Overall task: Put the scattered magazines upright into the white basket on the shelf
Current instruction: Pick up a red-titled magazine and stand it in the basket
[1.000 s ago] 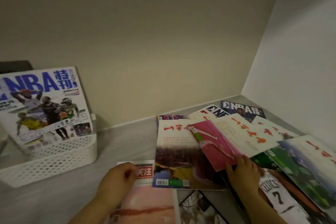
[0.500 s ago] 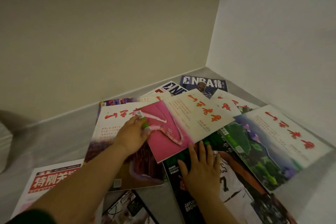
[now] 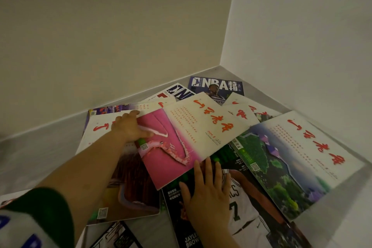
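In the head view, a heap of magazines lies fanned across the grey shelf (image 3: 50, 147) in the corner where the beige back wall meets the white side wall. The left hand (image 3: 128, 129) reaches forward from a dark green sleeve (image 3: 46, 211) and grips the far left edge of the pink-and-cream magazine (image 3: 181, 137), thumb on the pink cover and fingers curled over the top edge, so that hand is closed on it. The right hand (image 3: 207, 193) lies flat with its fingers spread on the dark basketball magazine (image 3: 247, 207), whose cover shows a white jersey with the number 7; its fingertips touch the near edge of the pink-and-cream magazine, and it holds nothing. The pink-and-cream magazine overlaps a cream magazine with a brownish picture (image 3: 132, 187) on the left and the basketball magazine below it. To the right lies a magazine with a green and purple landscape cover (image 3: 291, 167), red brush lettering along its cream upper part. Farther back, close to the corner, a blue NBA magazine (image 3: 217, 86) lies partly covered by other cream covers. The white basket is outside this view.
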Demonstrator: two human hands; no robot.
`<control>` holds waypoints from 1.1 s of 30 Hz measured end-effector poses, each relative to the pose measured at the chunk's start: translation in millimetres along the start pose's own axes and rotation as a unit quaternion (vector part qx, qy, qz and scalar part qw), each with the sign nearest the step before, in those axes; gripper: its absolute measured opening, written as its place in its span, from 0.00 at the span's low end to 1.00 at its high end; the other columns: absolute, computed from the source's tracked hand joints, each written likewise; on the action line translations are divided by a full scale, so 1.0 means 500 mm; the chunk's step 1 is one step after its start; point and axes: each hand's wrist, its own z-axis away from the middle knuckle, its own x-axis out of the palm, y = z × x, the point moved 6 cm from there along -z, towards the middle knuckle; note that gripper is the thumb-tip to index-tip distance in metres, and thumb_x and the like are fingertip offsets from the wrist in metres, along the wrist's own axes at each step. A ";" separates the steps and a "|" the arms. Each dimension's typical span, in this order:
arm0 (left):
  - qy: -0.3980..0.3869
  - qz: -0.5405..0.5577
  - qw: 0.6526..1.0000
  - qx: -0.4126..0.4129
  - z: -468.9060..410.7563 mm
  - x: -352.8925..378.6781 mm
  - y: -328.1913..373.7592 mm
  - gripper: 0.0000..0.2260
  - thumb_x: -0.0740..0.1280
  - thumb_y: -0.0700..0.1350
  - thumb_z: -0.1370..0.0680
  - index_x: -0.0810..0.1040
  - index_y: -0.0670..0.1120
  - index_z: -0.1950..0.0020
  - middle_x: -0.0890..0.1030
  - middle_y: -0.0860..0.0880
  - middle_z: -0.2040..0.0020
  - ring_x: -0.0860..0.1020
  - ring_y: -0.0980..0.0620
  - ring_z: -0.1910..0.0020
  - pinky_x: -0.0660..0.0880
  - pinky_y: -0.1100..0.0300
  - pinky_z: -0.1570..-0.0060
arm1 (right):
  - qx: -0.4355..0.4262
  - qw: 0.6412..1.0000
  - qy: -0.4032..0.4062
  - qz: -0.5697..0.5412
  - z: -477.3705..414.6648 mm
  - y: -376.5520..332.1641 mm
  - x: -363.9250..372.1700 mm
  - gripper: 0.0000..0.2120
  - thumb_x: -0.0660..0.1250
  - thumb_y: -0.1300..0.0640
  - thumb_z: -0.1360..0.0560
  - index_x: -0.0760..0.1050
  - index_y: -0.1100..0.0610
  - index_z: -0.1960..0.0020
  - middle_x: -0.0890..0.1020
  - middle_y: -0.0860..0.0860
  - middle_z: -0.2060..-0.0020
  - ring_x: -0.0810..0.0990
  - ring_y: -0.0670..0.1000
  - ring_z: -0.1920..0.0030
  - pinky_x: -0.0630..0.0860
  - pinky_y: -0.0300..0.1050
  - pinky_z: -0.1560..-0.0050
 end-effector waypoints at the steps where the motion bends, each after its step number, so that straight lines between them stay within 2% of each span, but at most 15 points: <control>1: 0.000 -0.012 1.000 -0.013 0.001 -0.005 -0.006 0.40 0.74 0.56 0.36 0.61 0.45 0.31 0.68 0.40 0.31 0.65 0.39 0.33 0.64 0.47 0.34 | -0.004 1.000 -0.013 -0.017 0.004 -0.007 -0.005 0.38 0.31 0.38 0.26 0.76 0.51 0.41 0.78 0.55 0.39 0.73 0.59 0.37 0.39 0.51 0.34; 2: -0.008 0.002 1.000 -0.018 0.003 -0.008 -0.009 0.37 0.74 0.55 0.36 0.64 0.44 0.32 0.70 0.40 0.34 0.68 0.39 0.36 0.66 0.48 0.36 | -0.013 0.999 -0.038 -0.016 0.005 -0.016 -0.008 0.34 0.36 0.41 0.24 0.79 0.53 0.44 0.81 0.55 0.44 0.78 0.58 0.42 0.42 0.51 0.34; 4: -0.041 0.054 0.998 -0.004 0.015 -0.007 -0.005 0.26 0.73 0.48 0.34 0.72 0.40 0.40 0.76 0.39 0.40 0.75 0.43 0.46 0.71 0.52 0.44 | -0.022 0.998 -0.038 -0.035 0.006 -0.015 -0.010 0.27 0.44 0.43 0.24 0.75 0.55 0.40 0.78 0.56 0.40 0.75 0.59 0.38 0.40 0.50 0.32; 6: -0.046 0.050 0.998 0.013 0.036 -0.015 0.002 0.11 0.68 0.43 0.29 0.76 0.39 0.50 0.79 0.37 0.45 0.74 0.46 0.55 0.70 0.57 0.53 | -0.017 0.999 -0.027 -0.031 0.002 -0.011 -0.001 0.25 0.45 0.47 0.23 0.58 0.53 0.28 0.59 0.56 0.27 0.54 0.58 0.26 0.28 0.50 0.31; 8: -0.018 0.016 1.000 0.009 0.060 -0.036 -0.002 0.08 0.60 0.43 0.24 0.75 0.40 0.52 0.78 0.36 0.45 0.74 0.44 0.54 0.68 0.57 0.54 | -0.020 0.998 -0.041 -0.049 -0.003 -0.002 0.016 0.24 0.43 0.49 0.22 0.45 0.50 0.26 0.46 0.52 0.24 0.39 0.55 0.25 0.25 0.52 0.34; 10: 0.010 0.017 1.000 -0.002 0.081 -0.050 -0.022 0.12 0.55 0.42 0.22 0.73 0.38 0.44 0.76 0.35 0.41 0.75 0.40 0.46 0.70 0.54 0.50 | -0.021 0.998 -0.035 -0.050 -0.004 0.001 0.011 0.24 0.44 0.52 0.22 0.44 0.50 0.26 0.45 0.51 0.24 0.38 0.54 0.25 0.28 0.52 0.34; 13: 0.031 0.068 0.997 0.036 0.133 -0.069 -0.032 0.12 0.55 0.40 0.22 0.70 0.37 0.40 0.74 0.35 0.39 0.74 0.39 0.43 0.69 0.55 0.47 | -0.028 0.997 -0.035 -0.066 0.002 -0.002 -0.002 0.24 0.46 0.54 0.22 0.49 0.49 0.27 0.49 0.49 0.24 0.42 0.52 0.25 0.34 0.51 0.28; 15: 0.059 0.113 0.989 0.078 0.179 -0.085 -0.030 0.10 0.56 0.40 0.22 0.71 0.38 0.43 0.77 0.36 0.43 0.75 0.41 0.47 0.68 0.57 0.53 | -0.030 0.995 -0.024 -0.095 0.013 -0.003 -0.013 0.23 0.48 0.56 0.22 0.52 0.49 0.27 0.54 0.47 0.25 0.45 0.49 0.25 0.38 0.48 0.27; 18: 0.115 0.181 0.968 0.128 0.258 -0.115 -0.033 0.09 0.57 0.41 0.22 0.72 0.42 0.45 0.78 0.41 0.49 0.76 0.44 0.53 0.67 0.61 0.59 | 0.011 0.968 0.022 -0.248 0.034 -0.007 -0.042 0.21 0.54 0.57 0.22 0.59 0.52 0.30 0.67 0.52 0.30 0.60 0.51 0.28 0.52 0.47 0.27; 21: 0.157 0.280 0.934 0.159 0.338 -0.152 -0.055 0.08 0.58 0.39 0.22 0.70 0.51 0.58 0.78 0.50 0.61 0.75 0.53 0.64 0.69 0.71 0.70 | 0.074 0.874 -0.020 -0.480 0.038 -0.036 -0.075 0.24 0.57 0.59 0.23 0.56 0.57 0.29 0.73 0.56 0.36 0.72 0.55 0.38 0.68 0.49 0.39; 23: 0.162 0.334 0.915 0.158 0.379 -0.169 -0.081 0.12 0.57 0.38 0.22 0.69 0.54 0.61 0.76 0.52 0.65 0.75 0.56 0.67 0.68 0.76 0.74 | 0.118 0.797 -0.064 -0.590 0.033 -0.059 -0.091 0.22 0.57 0.60 0.23 0.58 0.58 0.30 0.72 0.57 0.36 0.72 0.54 0.41 0.70 0.50 0.39; 25: 0.174 0.358 0.904 0.155 0.412 -0.186 -0.111 0.11 0.57 0.38 0.22 0.69 0.53 0.60 0.76 0.51 0.66 0.75 0.55 0.68 0.69 0.75 0.75 | 0.138 0.769 -0.094 -0.617 0.039 -0.080 -0.107 0.20 0.58 0.61 0.24 0.63 0.58 0.33 0.73 0.57 0.37 0.73 0.55 0.40 0.70 0.55 0.37; 28: 0.199 0.375 0.893 0.151 0.453 -0.218 -0.167 0.07 0.57 0.38 0.22 0.71 0.49 0.54 0.77 0.54 0.64 0.75 0.57 0.66 0.70 0.76 0.73 | 0.108 0.752 -0.103 -0.643 0.058 -0.124 -0.142 0.16 0.58 0.66 0.25 0.71 0.58 0.38 0.78 0.57 0.44 0.77 0.58 0.45 0.76 0.58 0.44; 31: 0.194 0.361 0.899 0.152 0.487 -0.247 -0.229 0.12 0.56 0.39 0.22 0.70 0.50 0.40 0.78 0.55 0.55 0.75 0.62 0.59 0.71 0.76 0.65 | 0.058 0.765 -0.086 -0.635 0.086 -0.190 -0.183 0.12 0.59 0.68 0.26 0.77 0.56 0.50 0.82 0.51 0.57 0.80 0.52 0.57 0.78 0.42 0.65; 33: 0.192 0.363 0.901 0.141 0.504 -0.269 -0.277 0.14 0.57 0.38 0.22 0.70 0.49 0.38 0.77 0.52 0.53 0.75 0.64 0.59 0.71 0.75 0.65 | 0.029 0.774 -0.079 -0.628 0.106 -0.250 -0.199 0.13 0.60 0.69 0.27 0.77 0.54 0.54 0.82 0.49 0.61 0.80 0.50 0.61 0.77 0.36 0.72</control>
